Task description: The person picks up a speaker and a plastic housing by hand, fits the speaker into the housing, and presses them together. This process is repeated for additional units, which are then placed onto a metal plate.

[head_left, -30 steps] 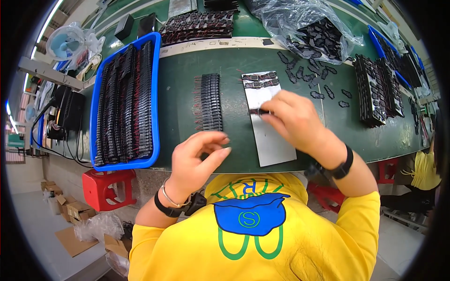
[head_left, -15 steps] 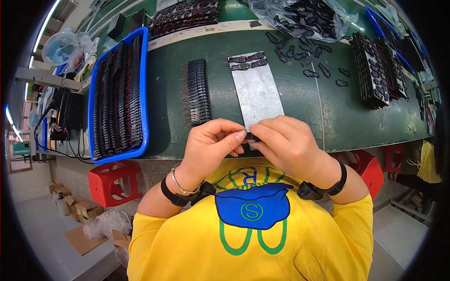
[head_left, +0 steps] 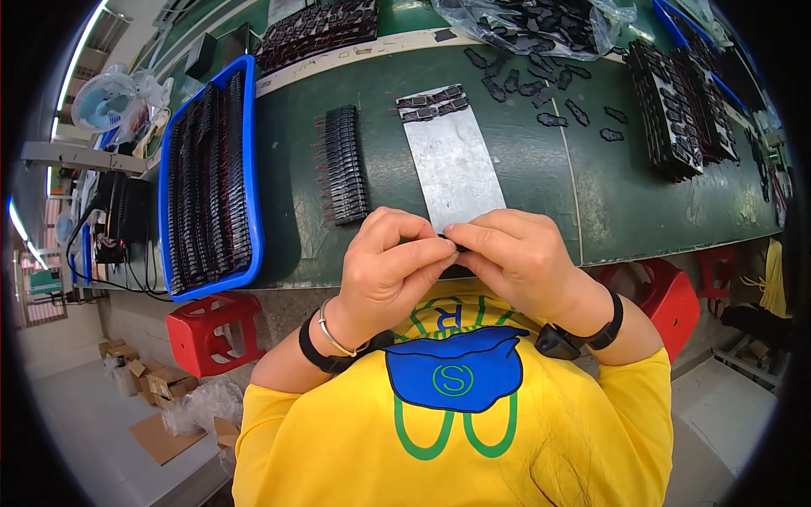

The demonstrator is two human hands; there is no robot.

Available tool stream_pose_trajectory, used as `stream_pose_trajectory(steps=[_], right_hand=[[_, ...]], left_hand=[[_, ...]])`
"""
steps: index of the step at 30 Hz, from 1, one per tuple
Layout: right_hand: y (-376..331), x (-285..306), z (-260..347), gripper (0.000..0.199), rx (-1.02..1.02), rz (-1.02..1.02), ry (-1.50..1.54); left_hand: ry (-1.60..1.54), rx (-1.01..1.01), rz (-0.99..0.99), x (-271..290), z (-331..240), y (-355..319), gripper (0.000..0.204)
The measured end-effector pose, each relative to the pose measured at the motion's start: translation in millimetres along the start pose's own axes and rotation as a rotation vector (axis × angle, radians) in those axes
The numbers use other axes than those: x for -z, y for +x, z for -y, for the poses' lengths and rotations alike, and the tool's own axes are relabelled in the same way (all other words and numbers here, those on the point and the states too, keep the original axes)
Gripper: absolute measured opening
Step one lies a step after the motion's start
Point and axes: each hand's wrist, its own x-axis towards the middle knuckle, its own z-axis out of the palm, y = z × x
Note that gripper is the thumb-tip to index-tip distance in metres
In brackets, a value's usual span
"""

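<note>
Both my hands meet over the table's near edge, below a pale metal plate (head_left: 454, 173). My left hand (head_left: 390, 266) is closed, thumb and forefinger pinching at a small black part (head_left: 450, 239). My right hand (head_left: 517, 253) pinches the same part from the other side. Fingers cover most of it, so its exact kind cannot be made out. Two black pieces with red wires (head_left: 432, 103) lie across the plate's far end. Left of the plate stands a row of similar black wired pieces (head_left: 345, 165), packed side by side.
A blue tray (head_left: 253, 169) full of black wired rows stands at the left. Loose black flat pieces (head_left: 552, 120) lie scattered right of the plate, near a clear plastic bag (head_left: 621, 17). Stacked loaded plates (head_left: 667, 118) stand far right. Red stools (head_left: 215, 334) are beside the table.
My hands stay together at the same place, with the left fingers now closer around the small black part. The whole view has shifted slightly.
</note>
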Motion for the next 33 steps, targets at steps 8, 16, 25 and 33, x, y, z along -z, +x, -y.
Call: stream_pose_trajectory(steps=[8, 16, 25, 33], right_hand=[[-2.0, 3.6, -3.7, 0.026, 0.038, -0.032, 0.100], [-0.3, 8.7, -1.0, 0.024, 0.139, -0.061, 0.032], [-3.1, 6.3, -1.3, 0.022, 0.230, -0.058, -0.155], [-5.7, 5.4, -1.1, 0.024, 0.242, -0.067, -0.194]], left_hand=[[-0.127, 0.032, -0.015, 2.6, 1.4, -1.3, 0.019], [-0.618, 0.407, -0.059, 0.3, 9.1, -11.8, 0.014], [-0.812, 0.834, 0.069, 2.1, 0.1, -3.7, 0.016], [-0.729, 0.821, 0.065, -0.3, -1.5, -2.9, 0.016]])
